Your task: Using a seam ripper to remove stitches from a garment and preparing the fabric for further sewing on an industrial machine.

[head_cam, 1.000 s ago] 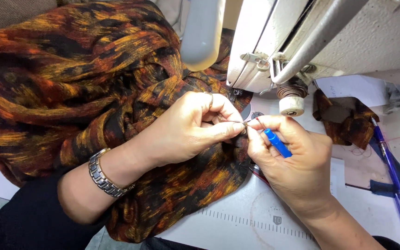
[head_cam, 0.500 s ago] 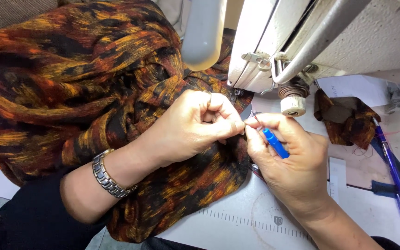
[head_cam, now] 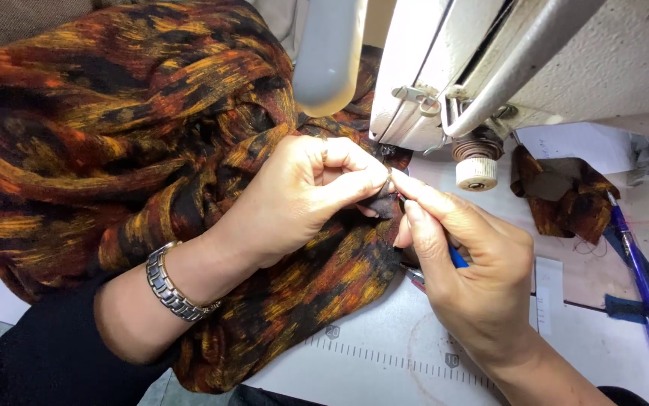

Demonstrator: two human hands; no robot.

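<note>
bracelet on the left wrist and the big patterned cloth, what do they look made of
Bracelet: looks like polished metal, silvery links that catch the light. Patterned cloth: seems a soft woven or knit fabric, matte, with orange and black streaks; it folds loosely. The exact fibre cannot be told.

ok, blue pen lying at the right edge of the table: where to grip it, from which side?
Grip the blue pen mid-barrel, coming straight down from above. It lies flat and runs away from the person, with bare barrel showing. Its far end sits near a fabric scrap, so stay clear of that end.
</note>
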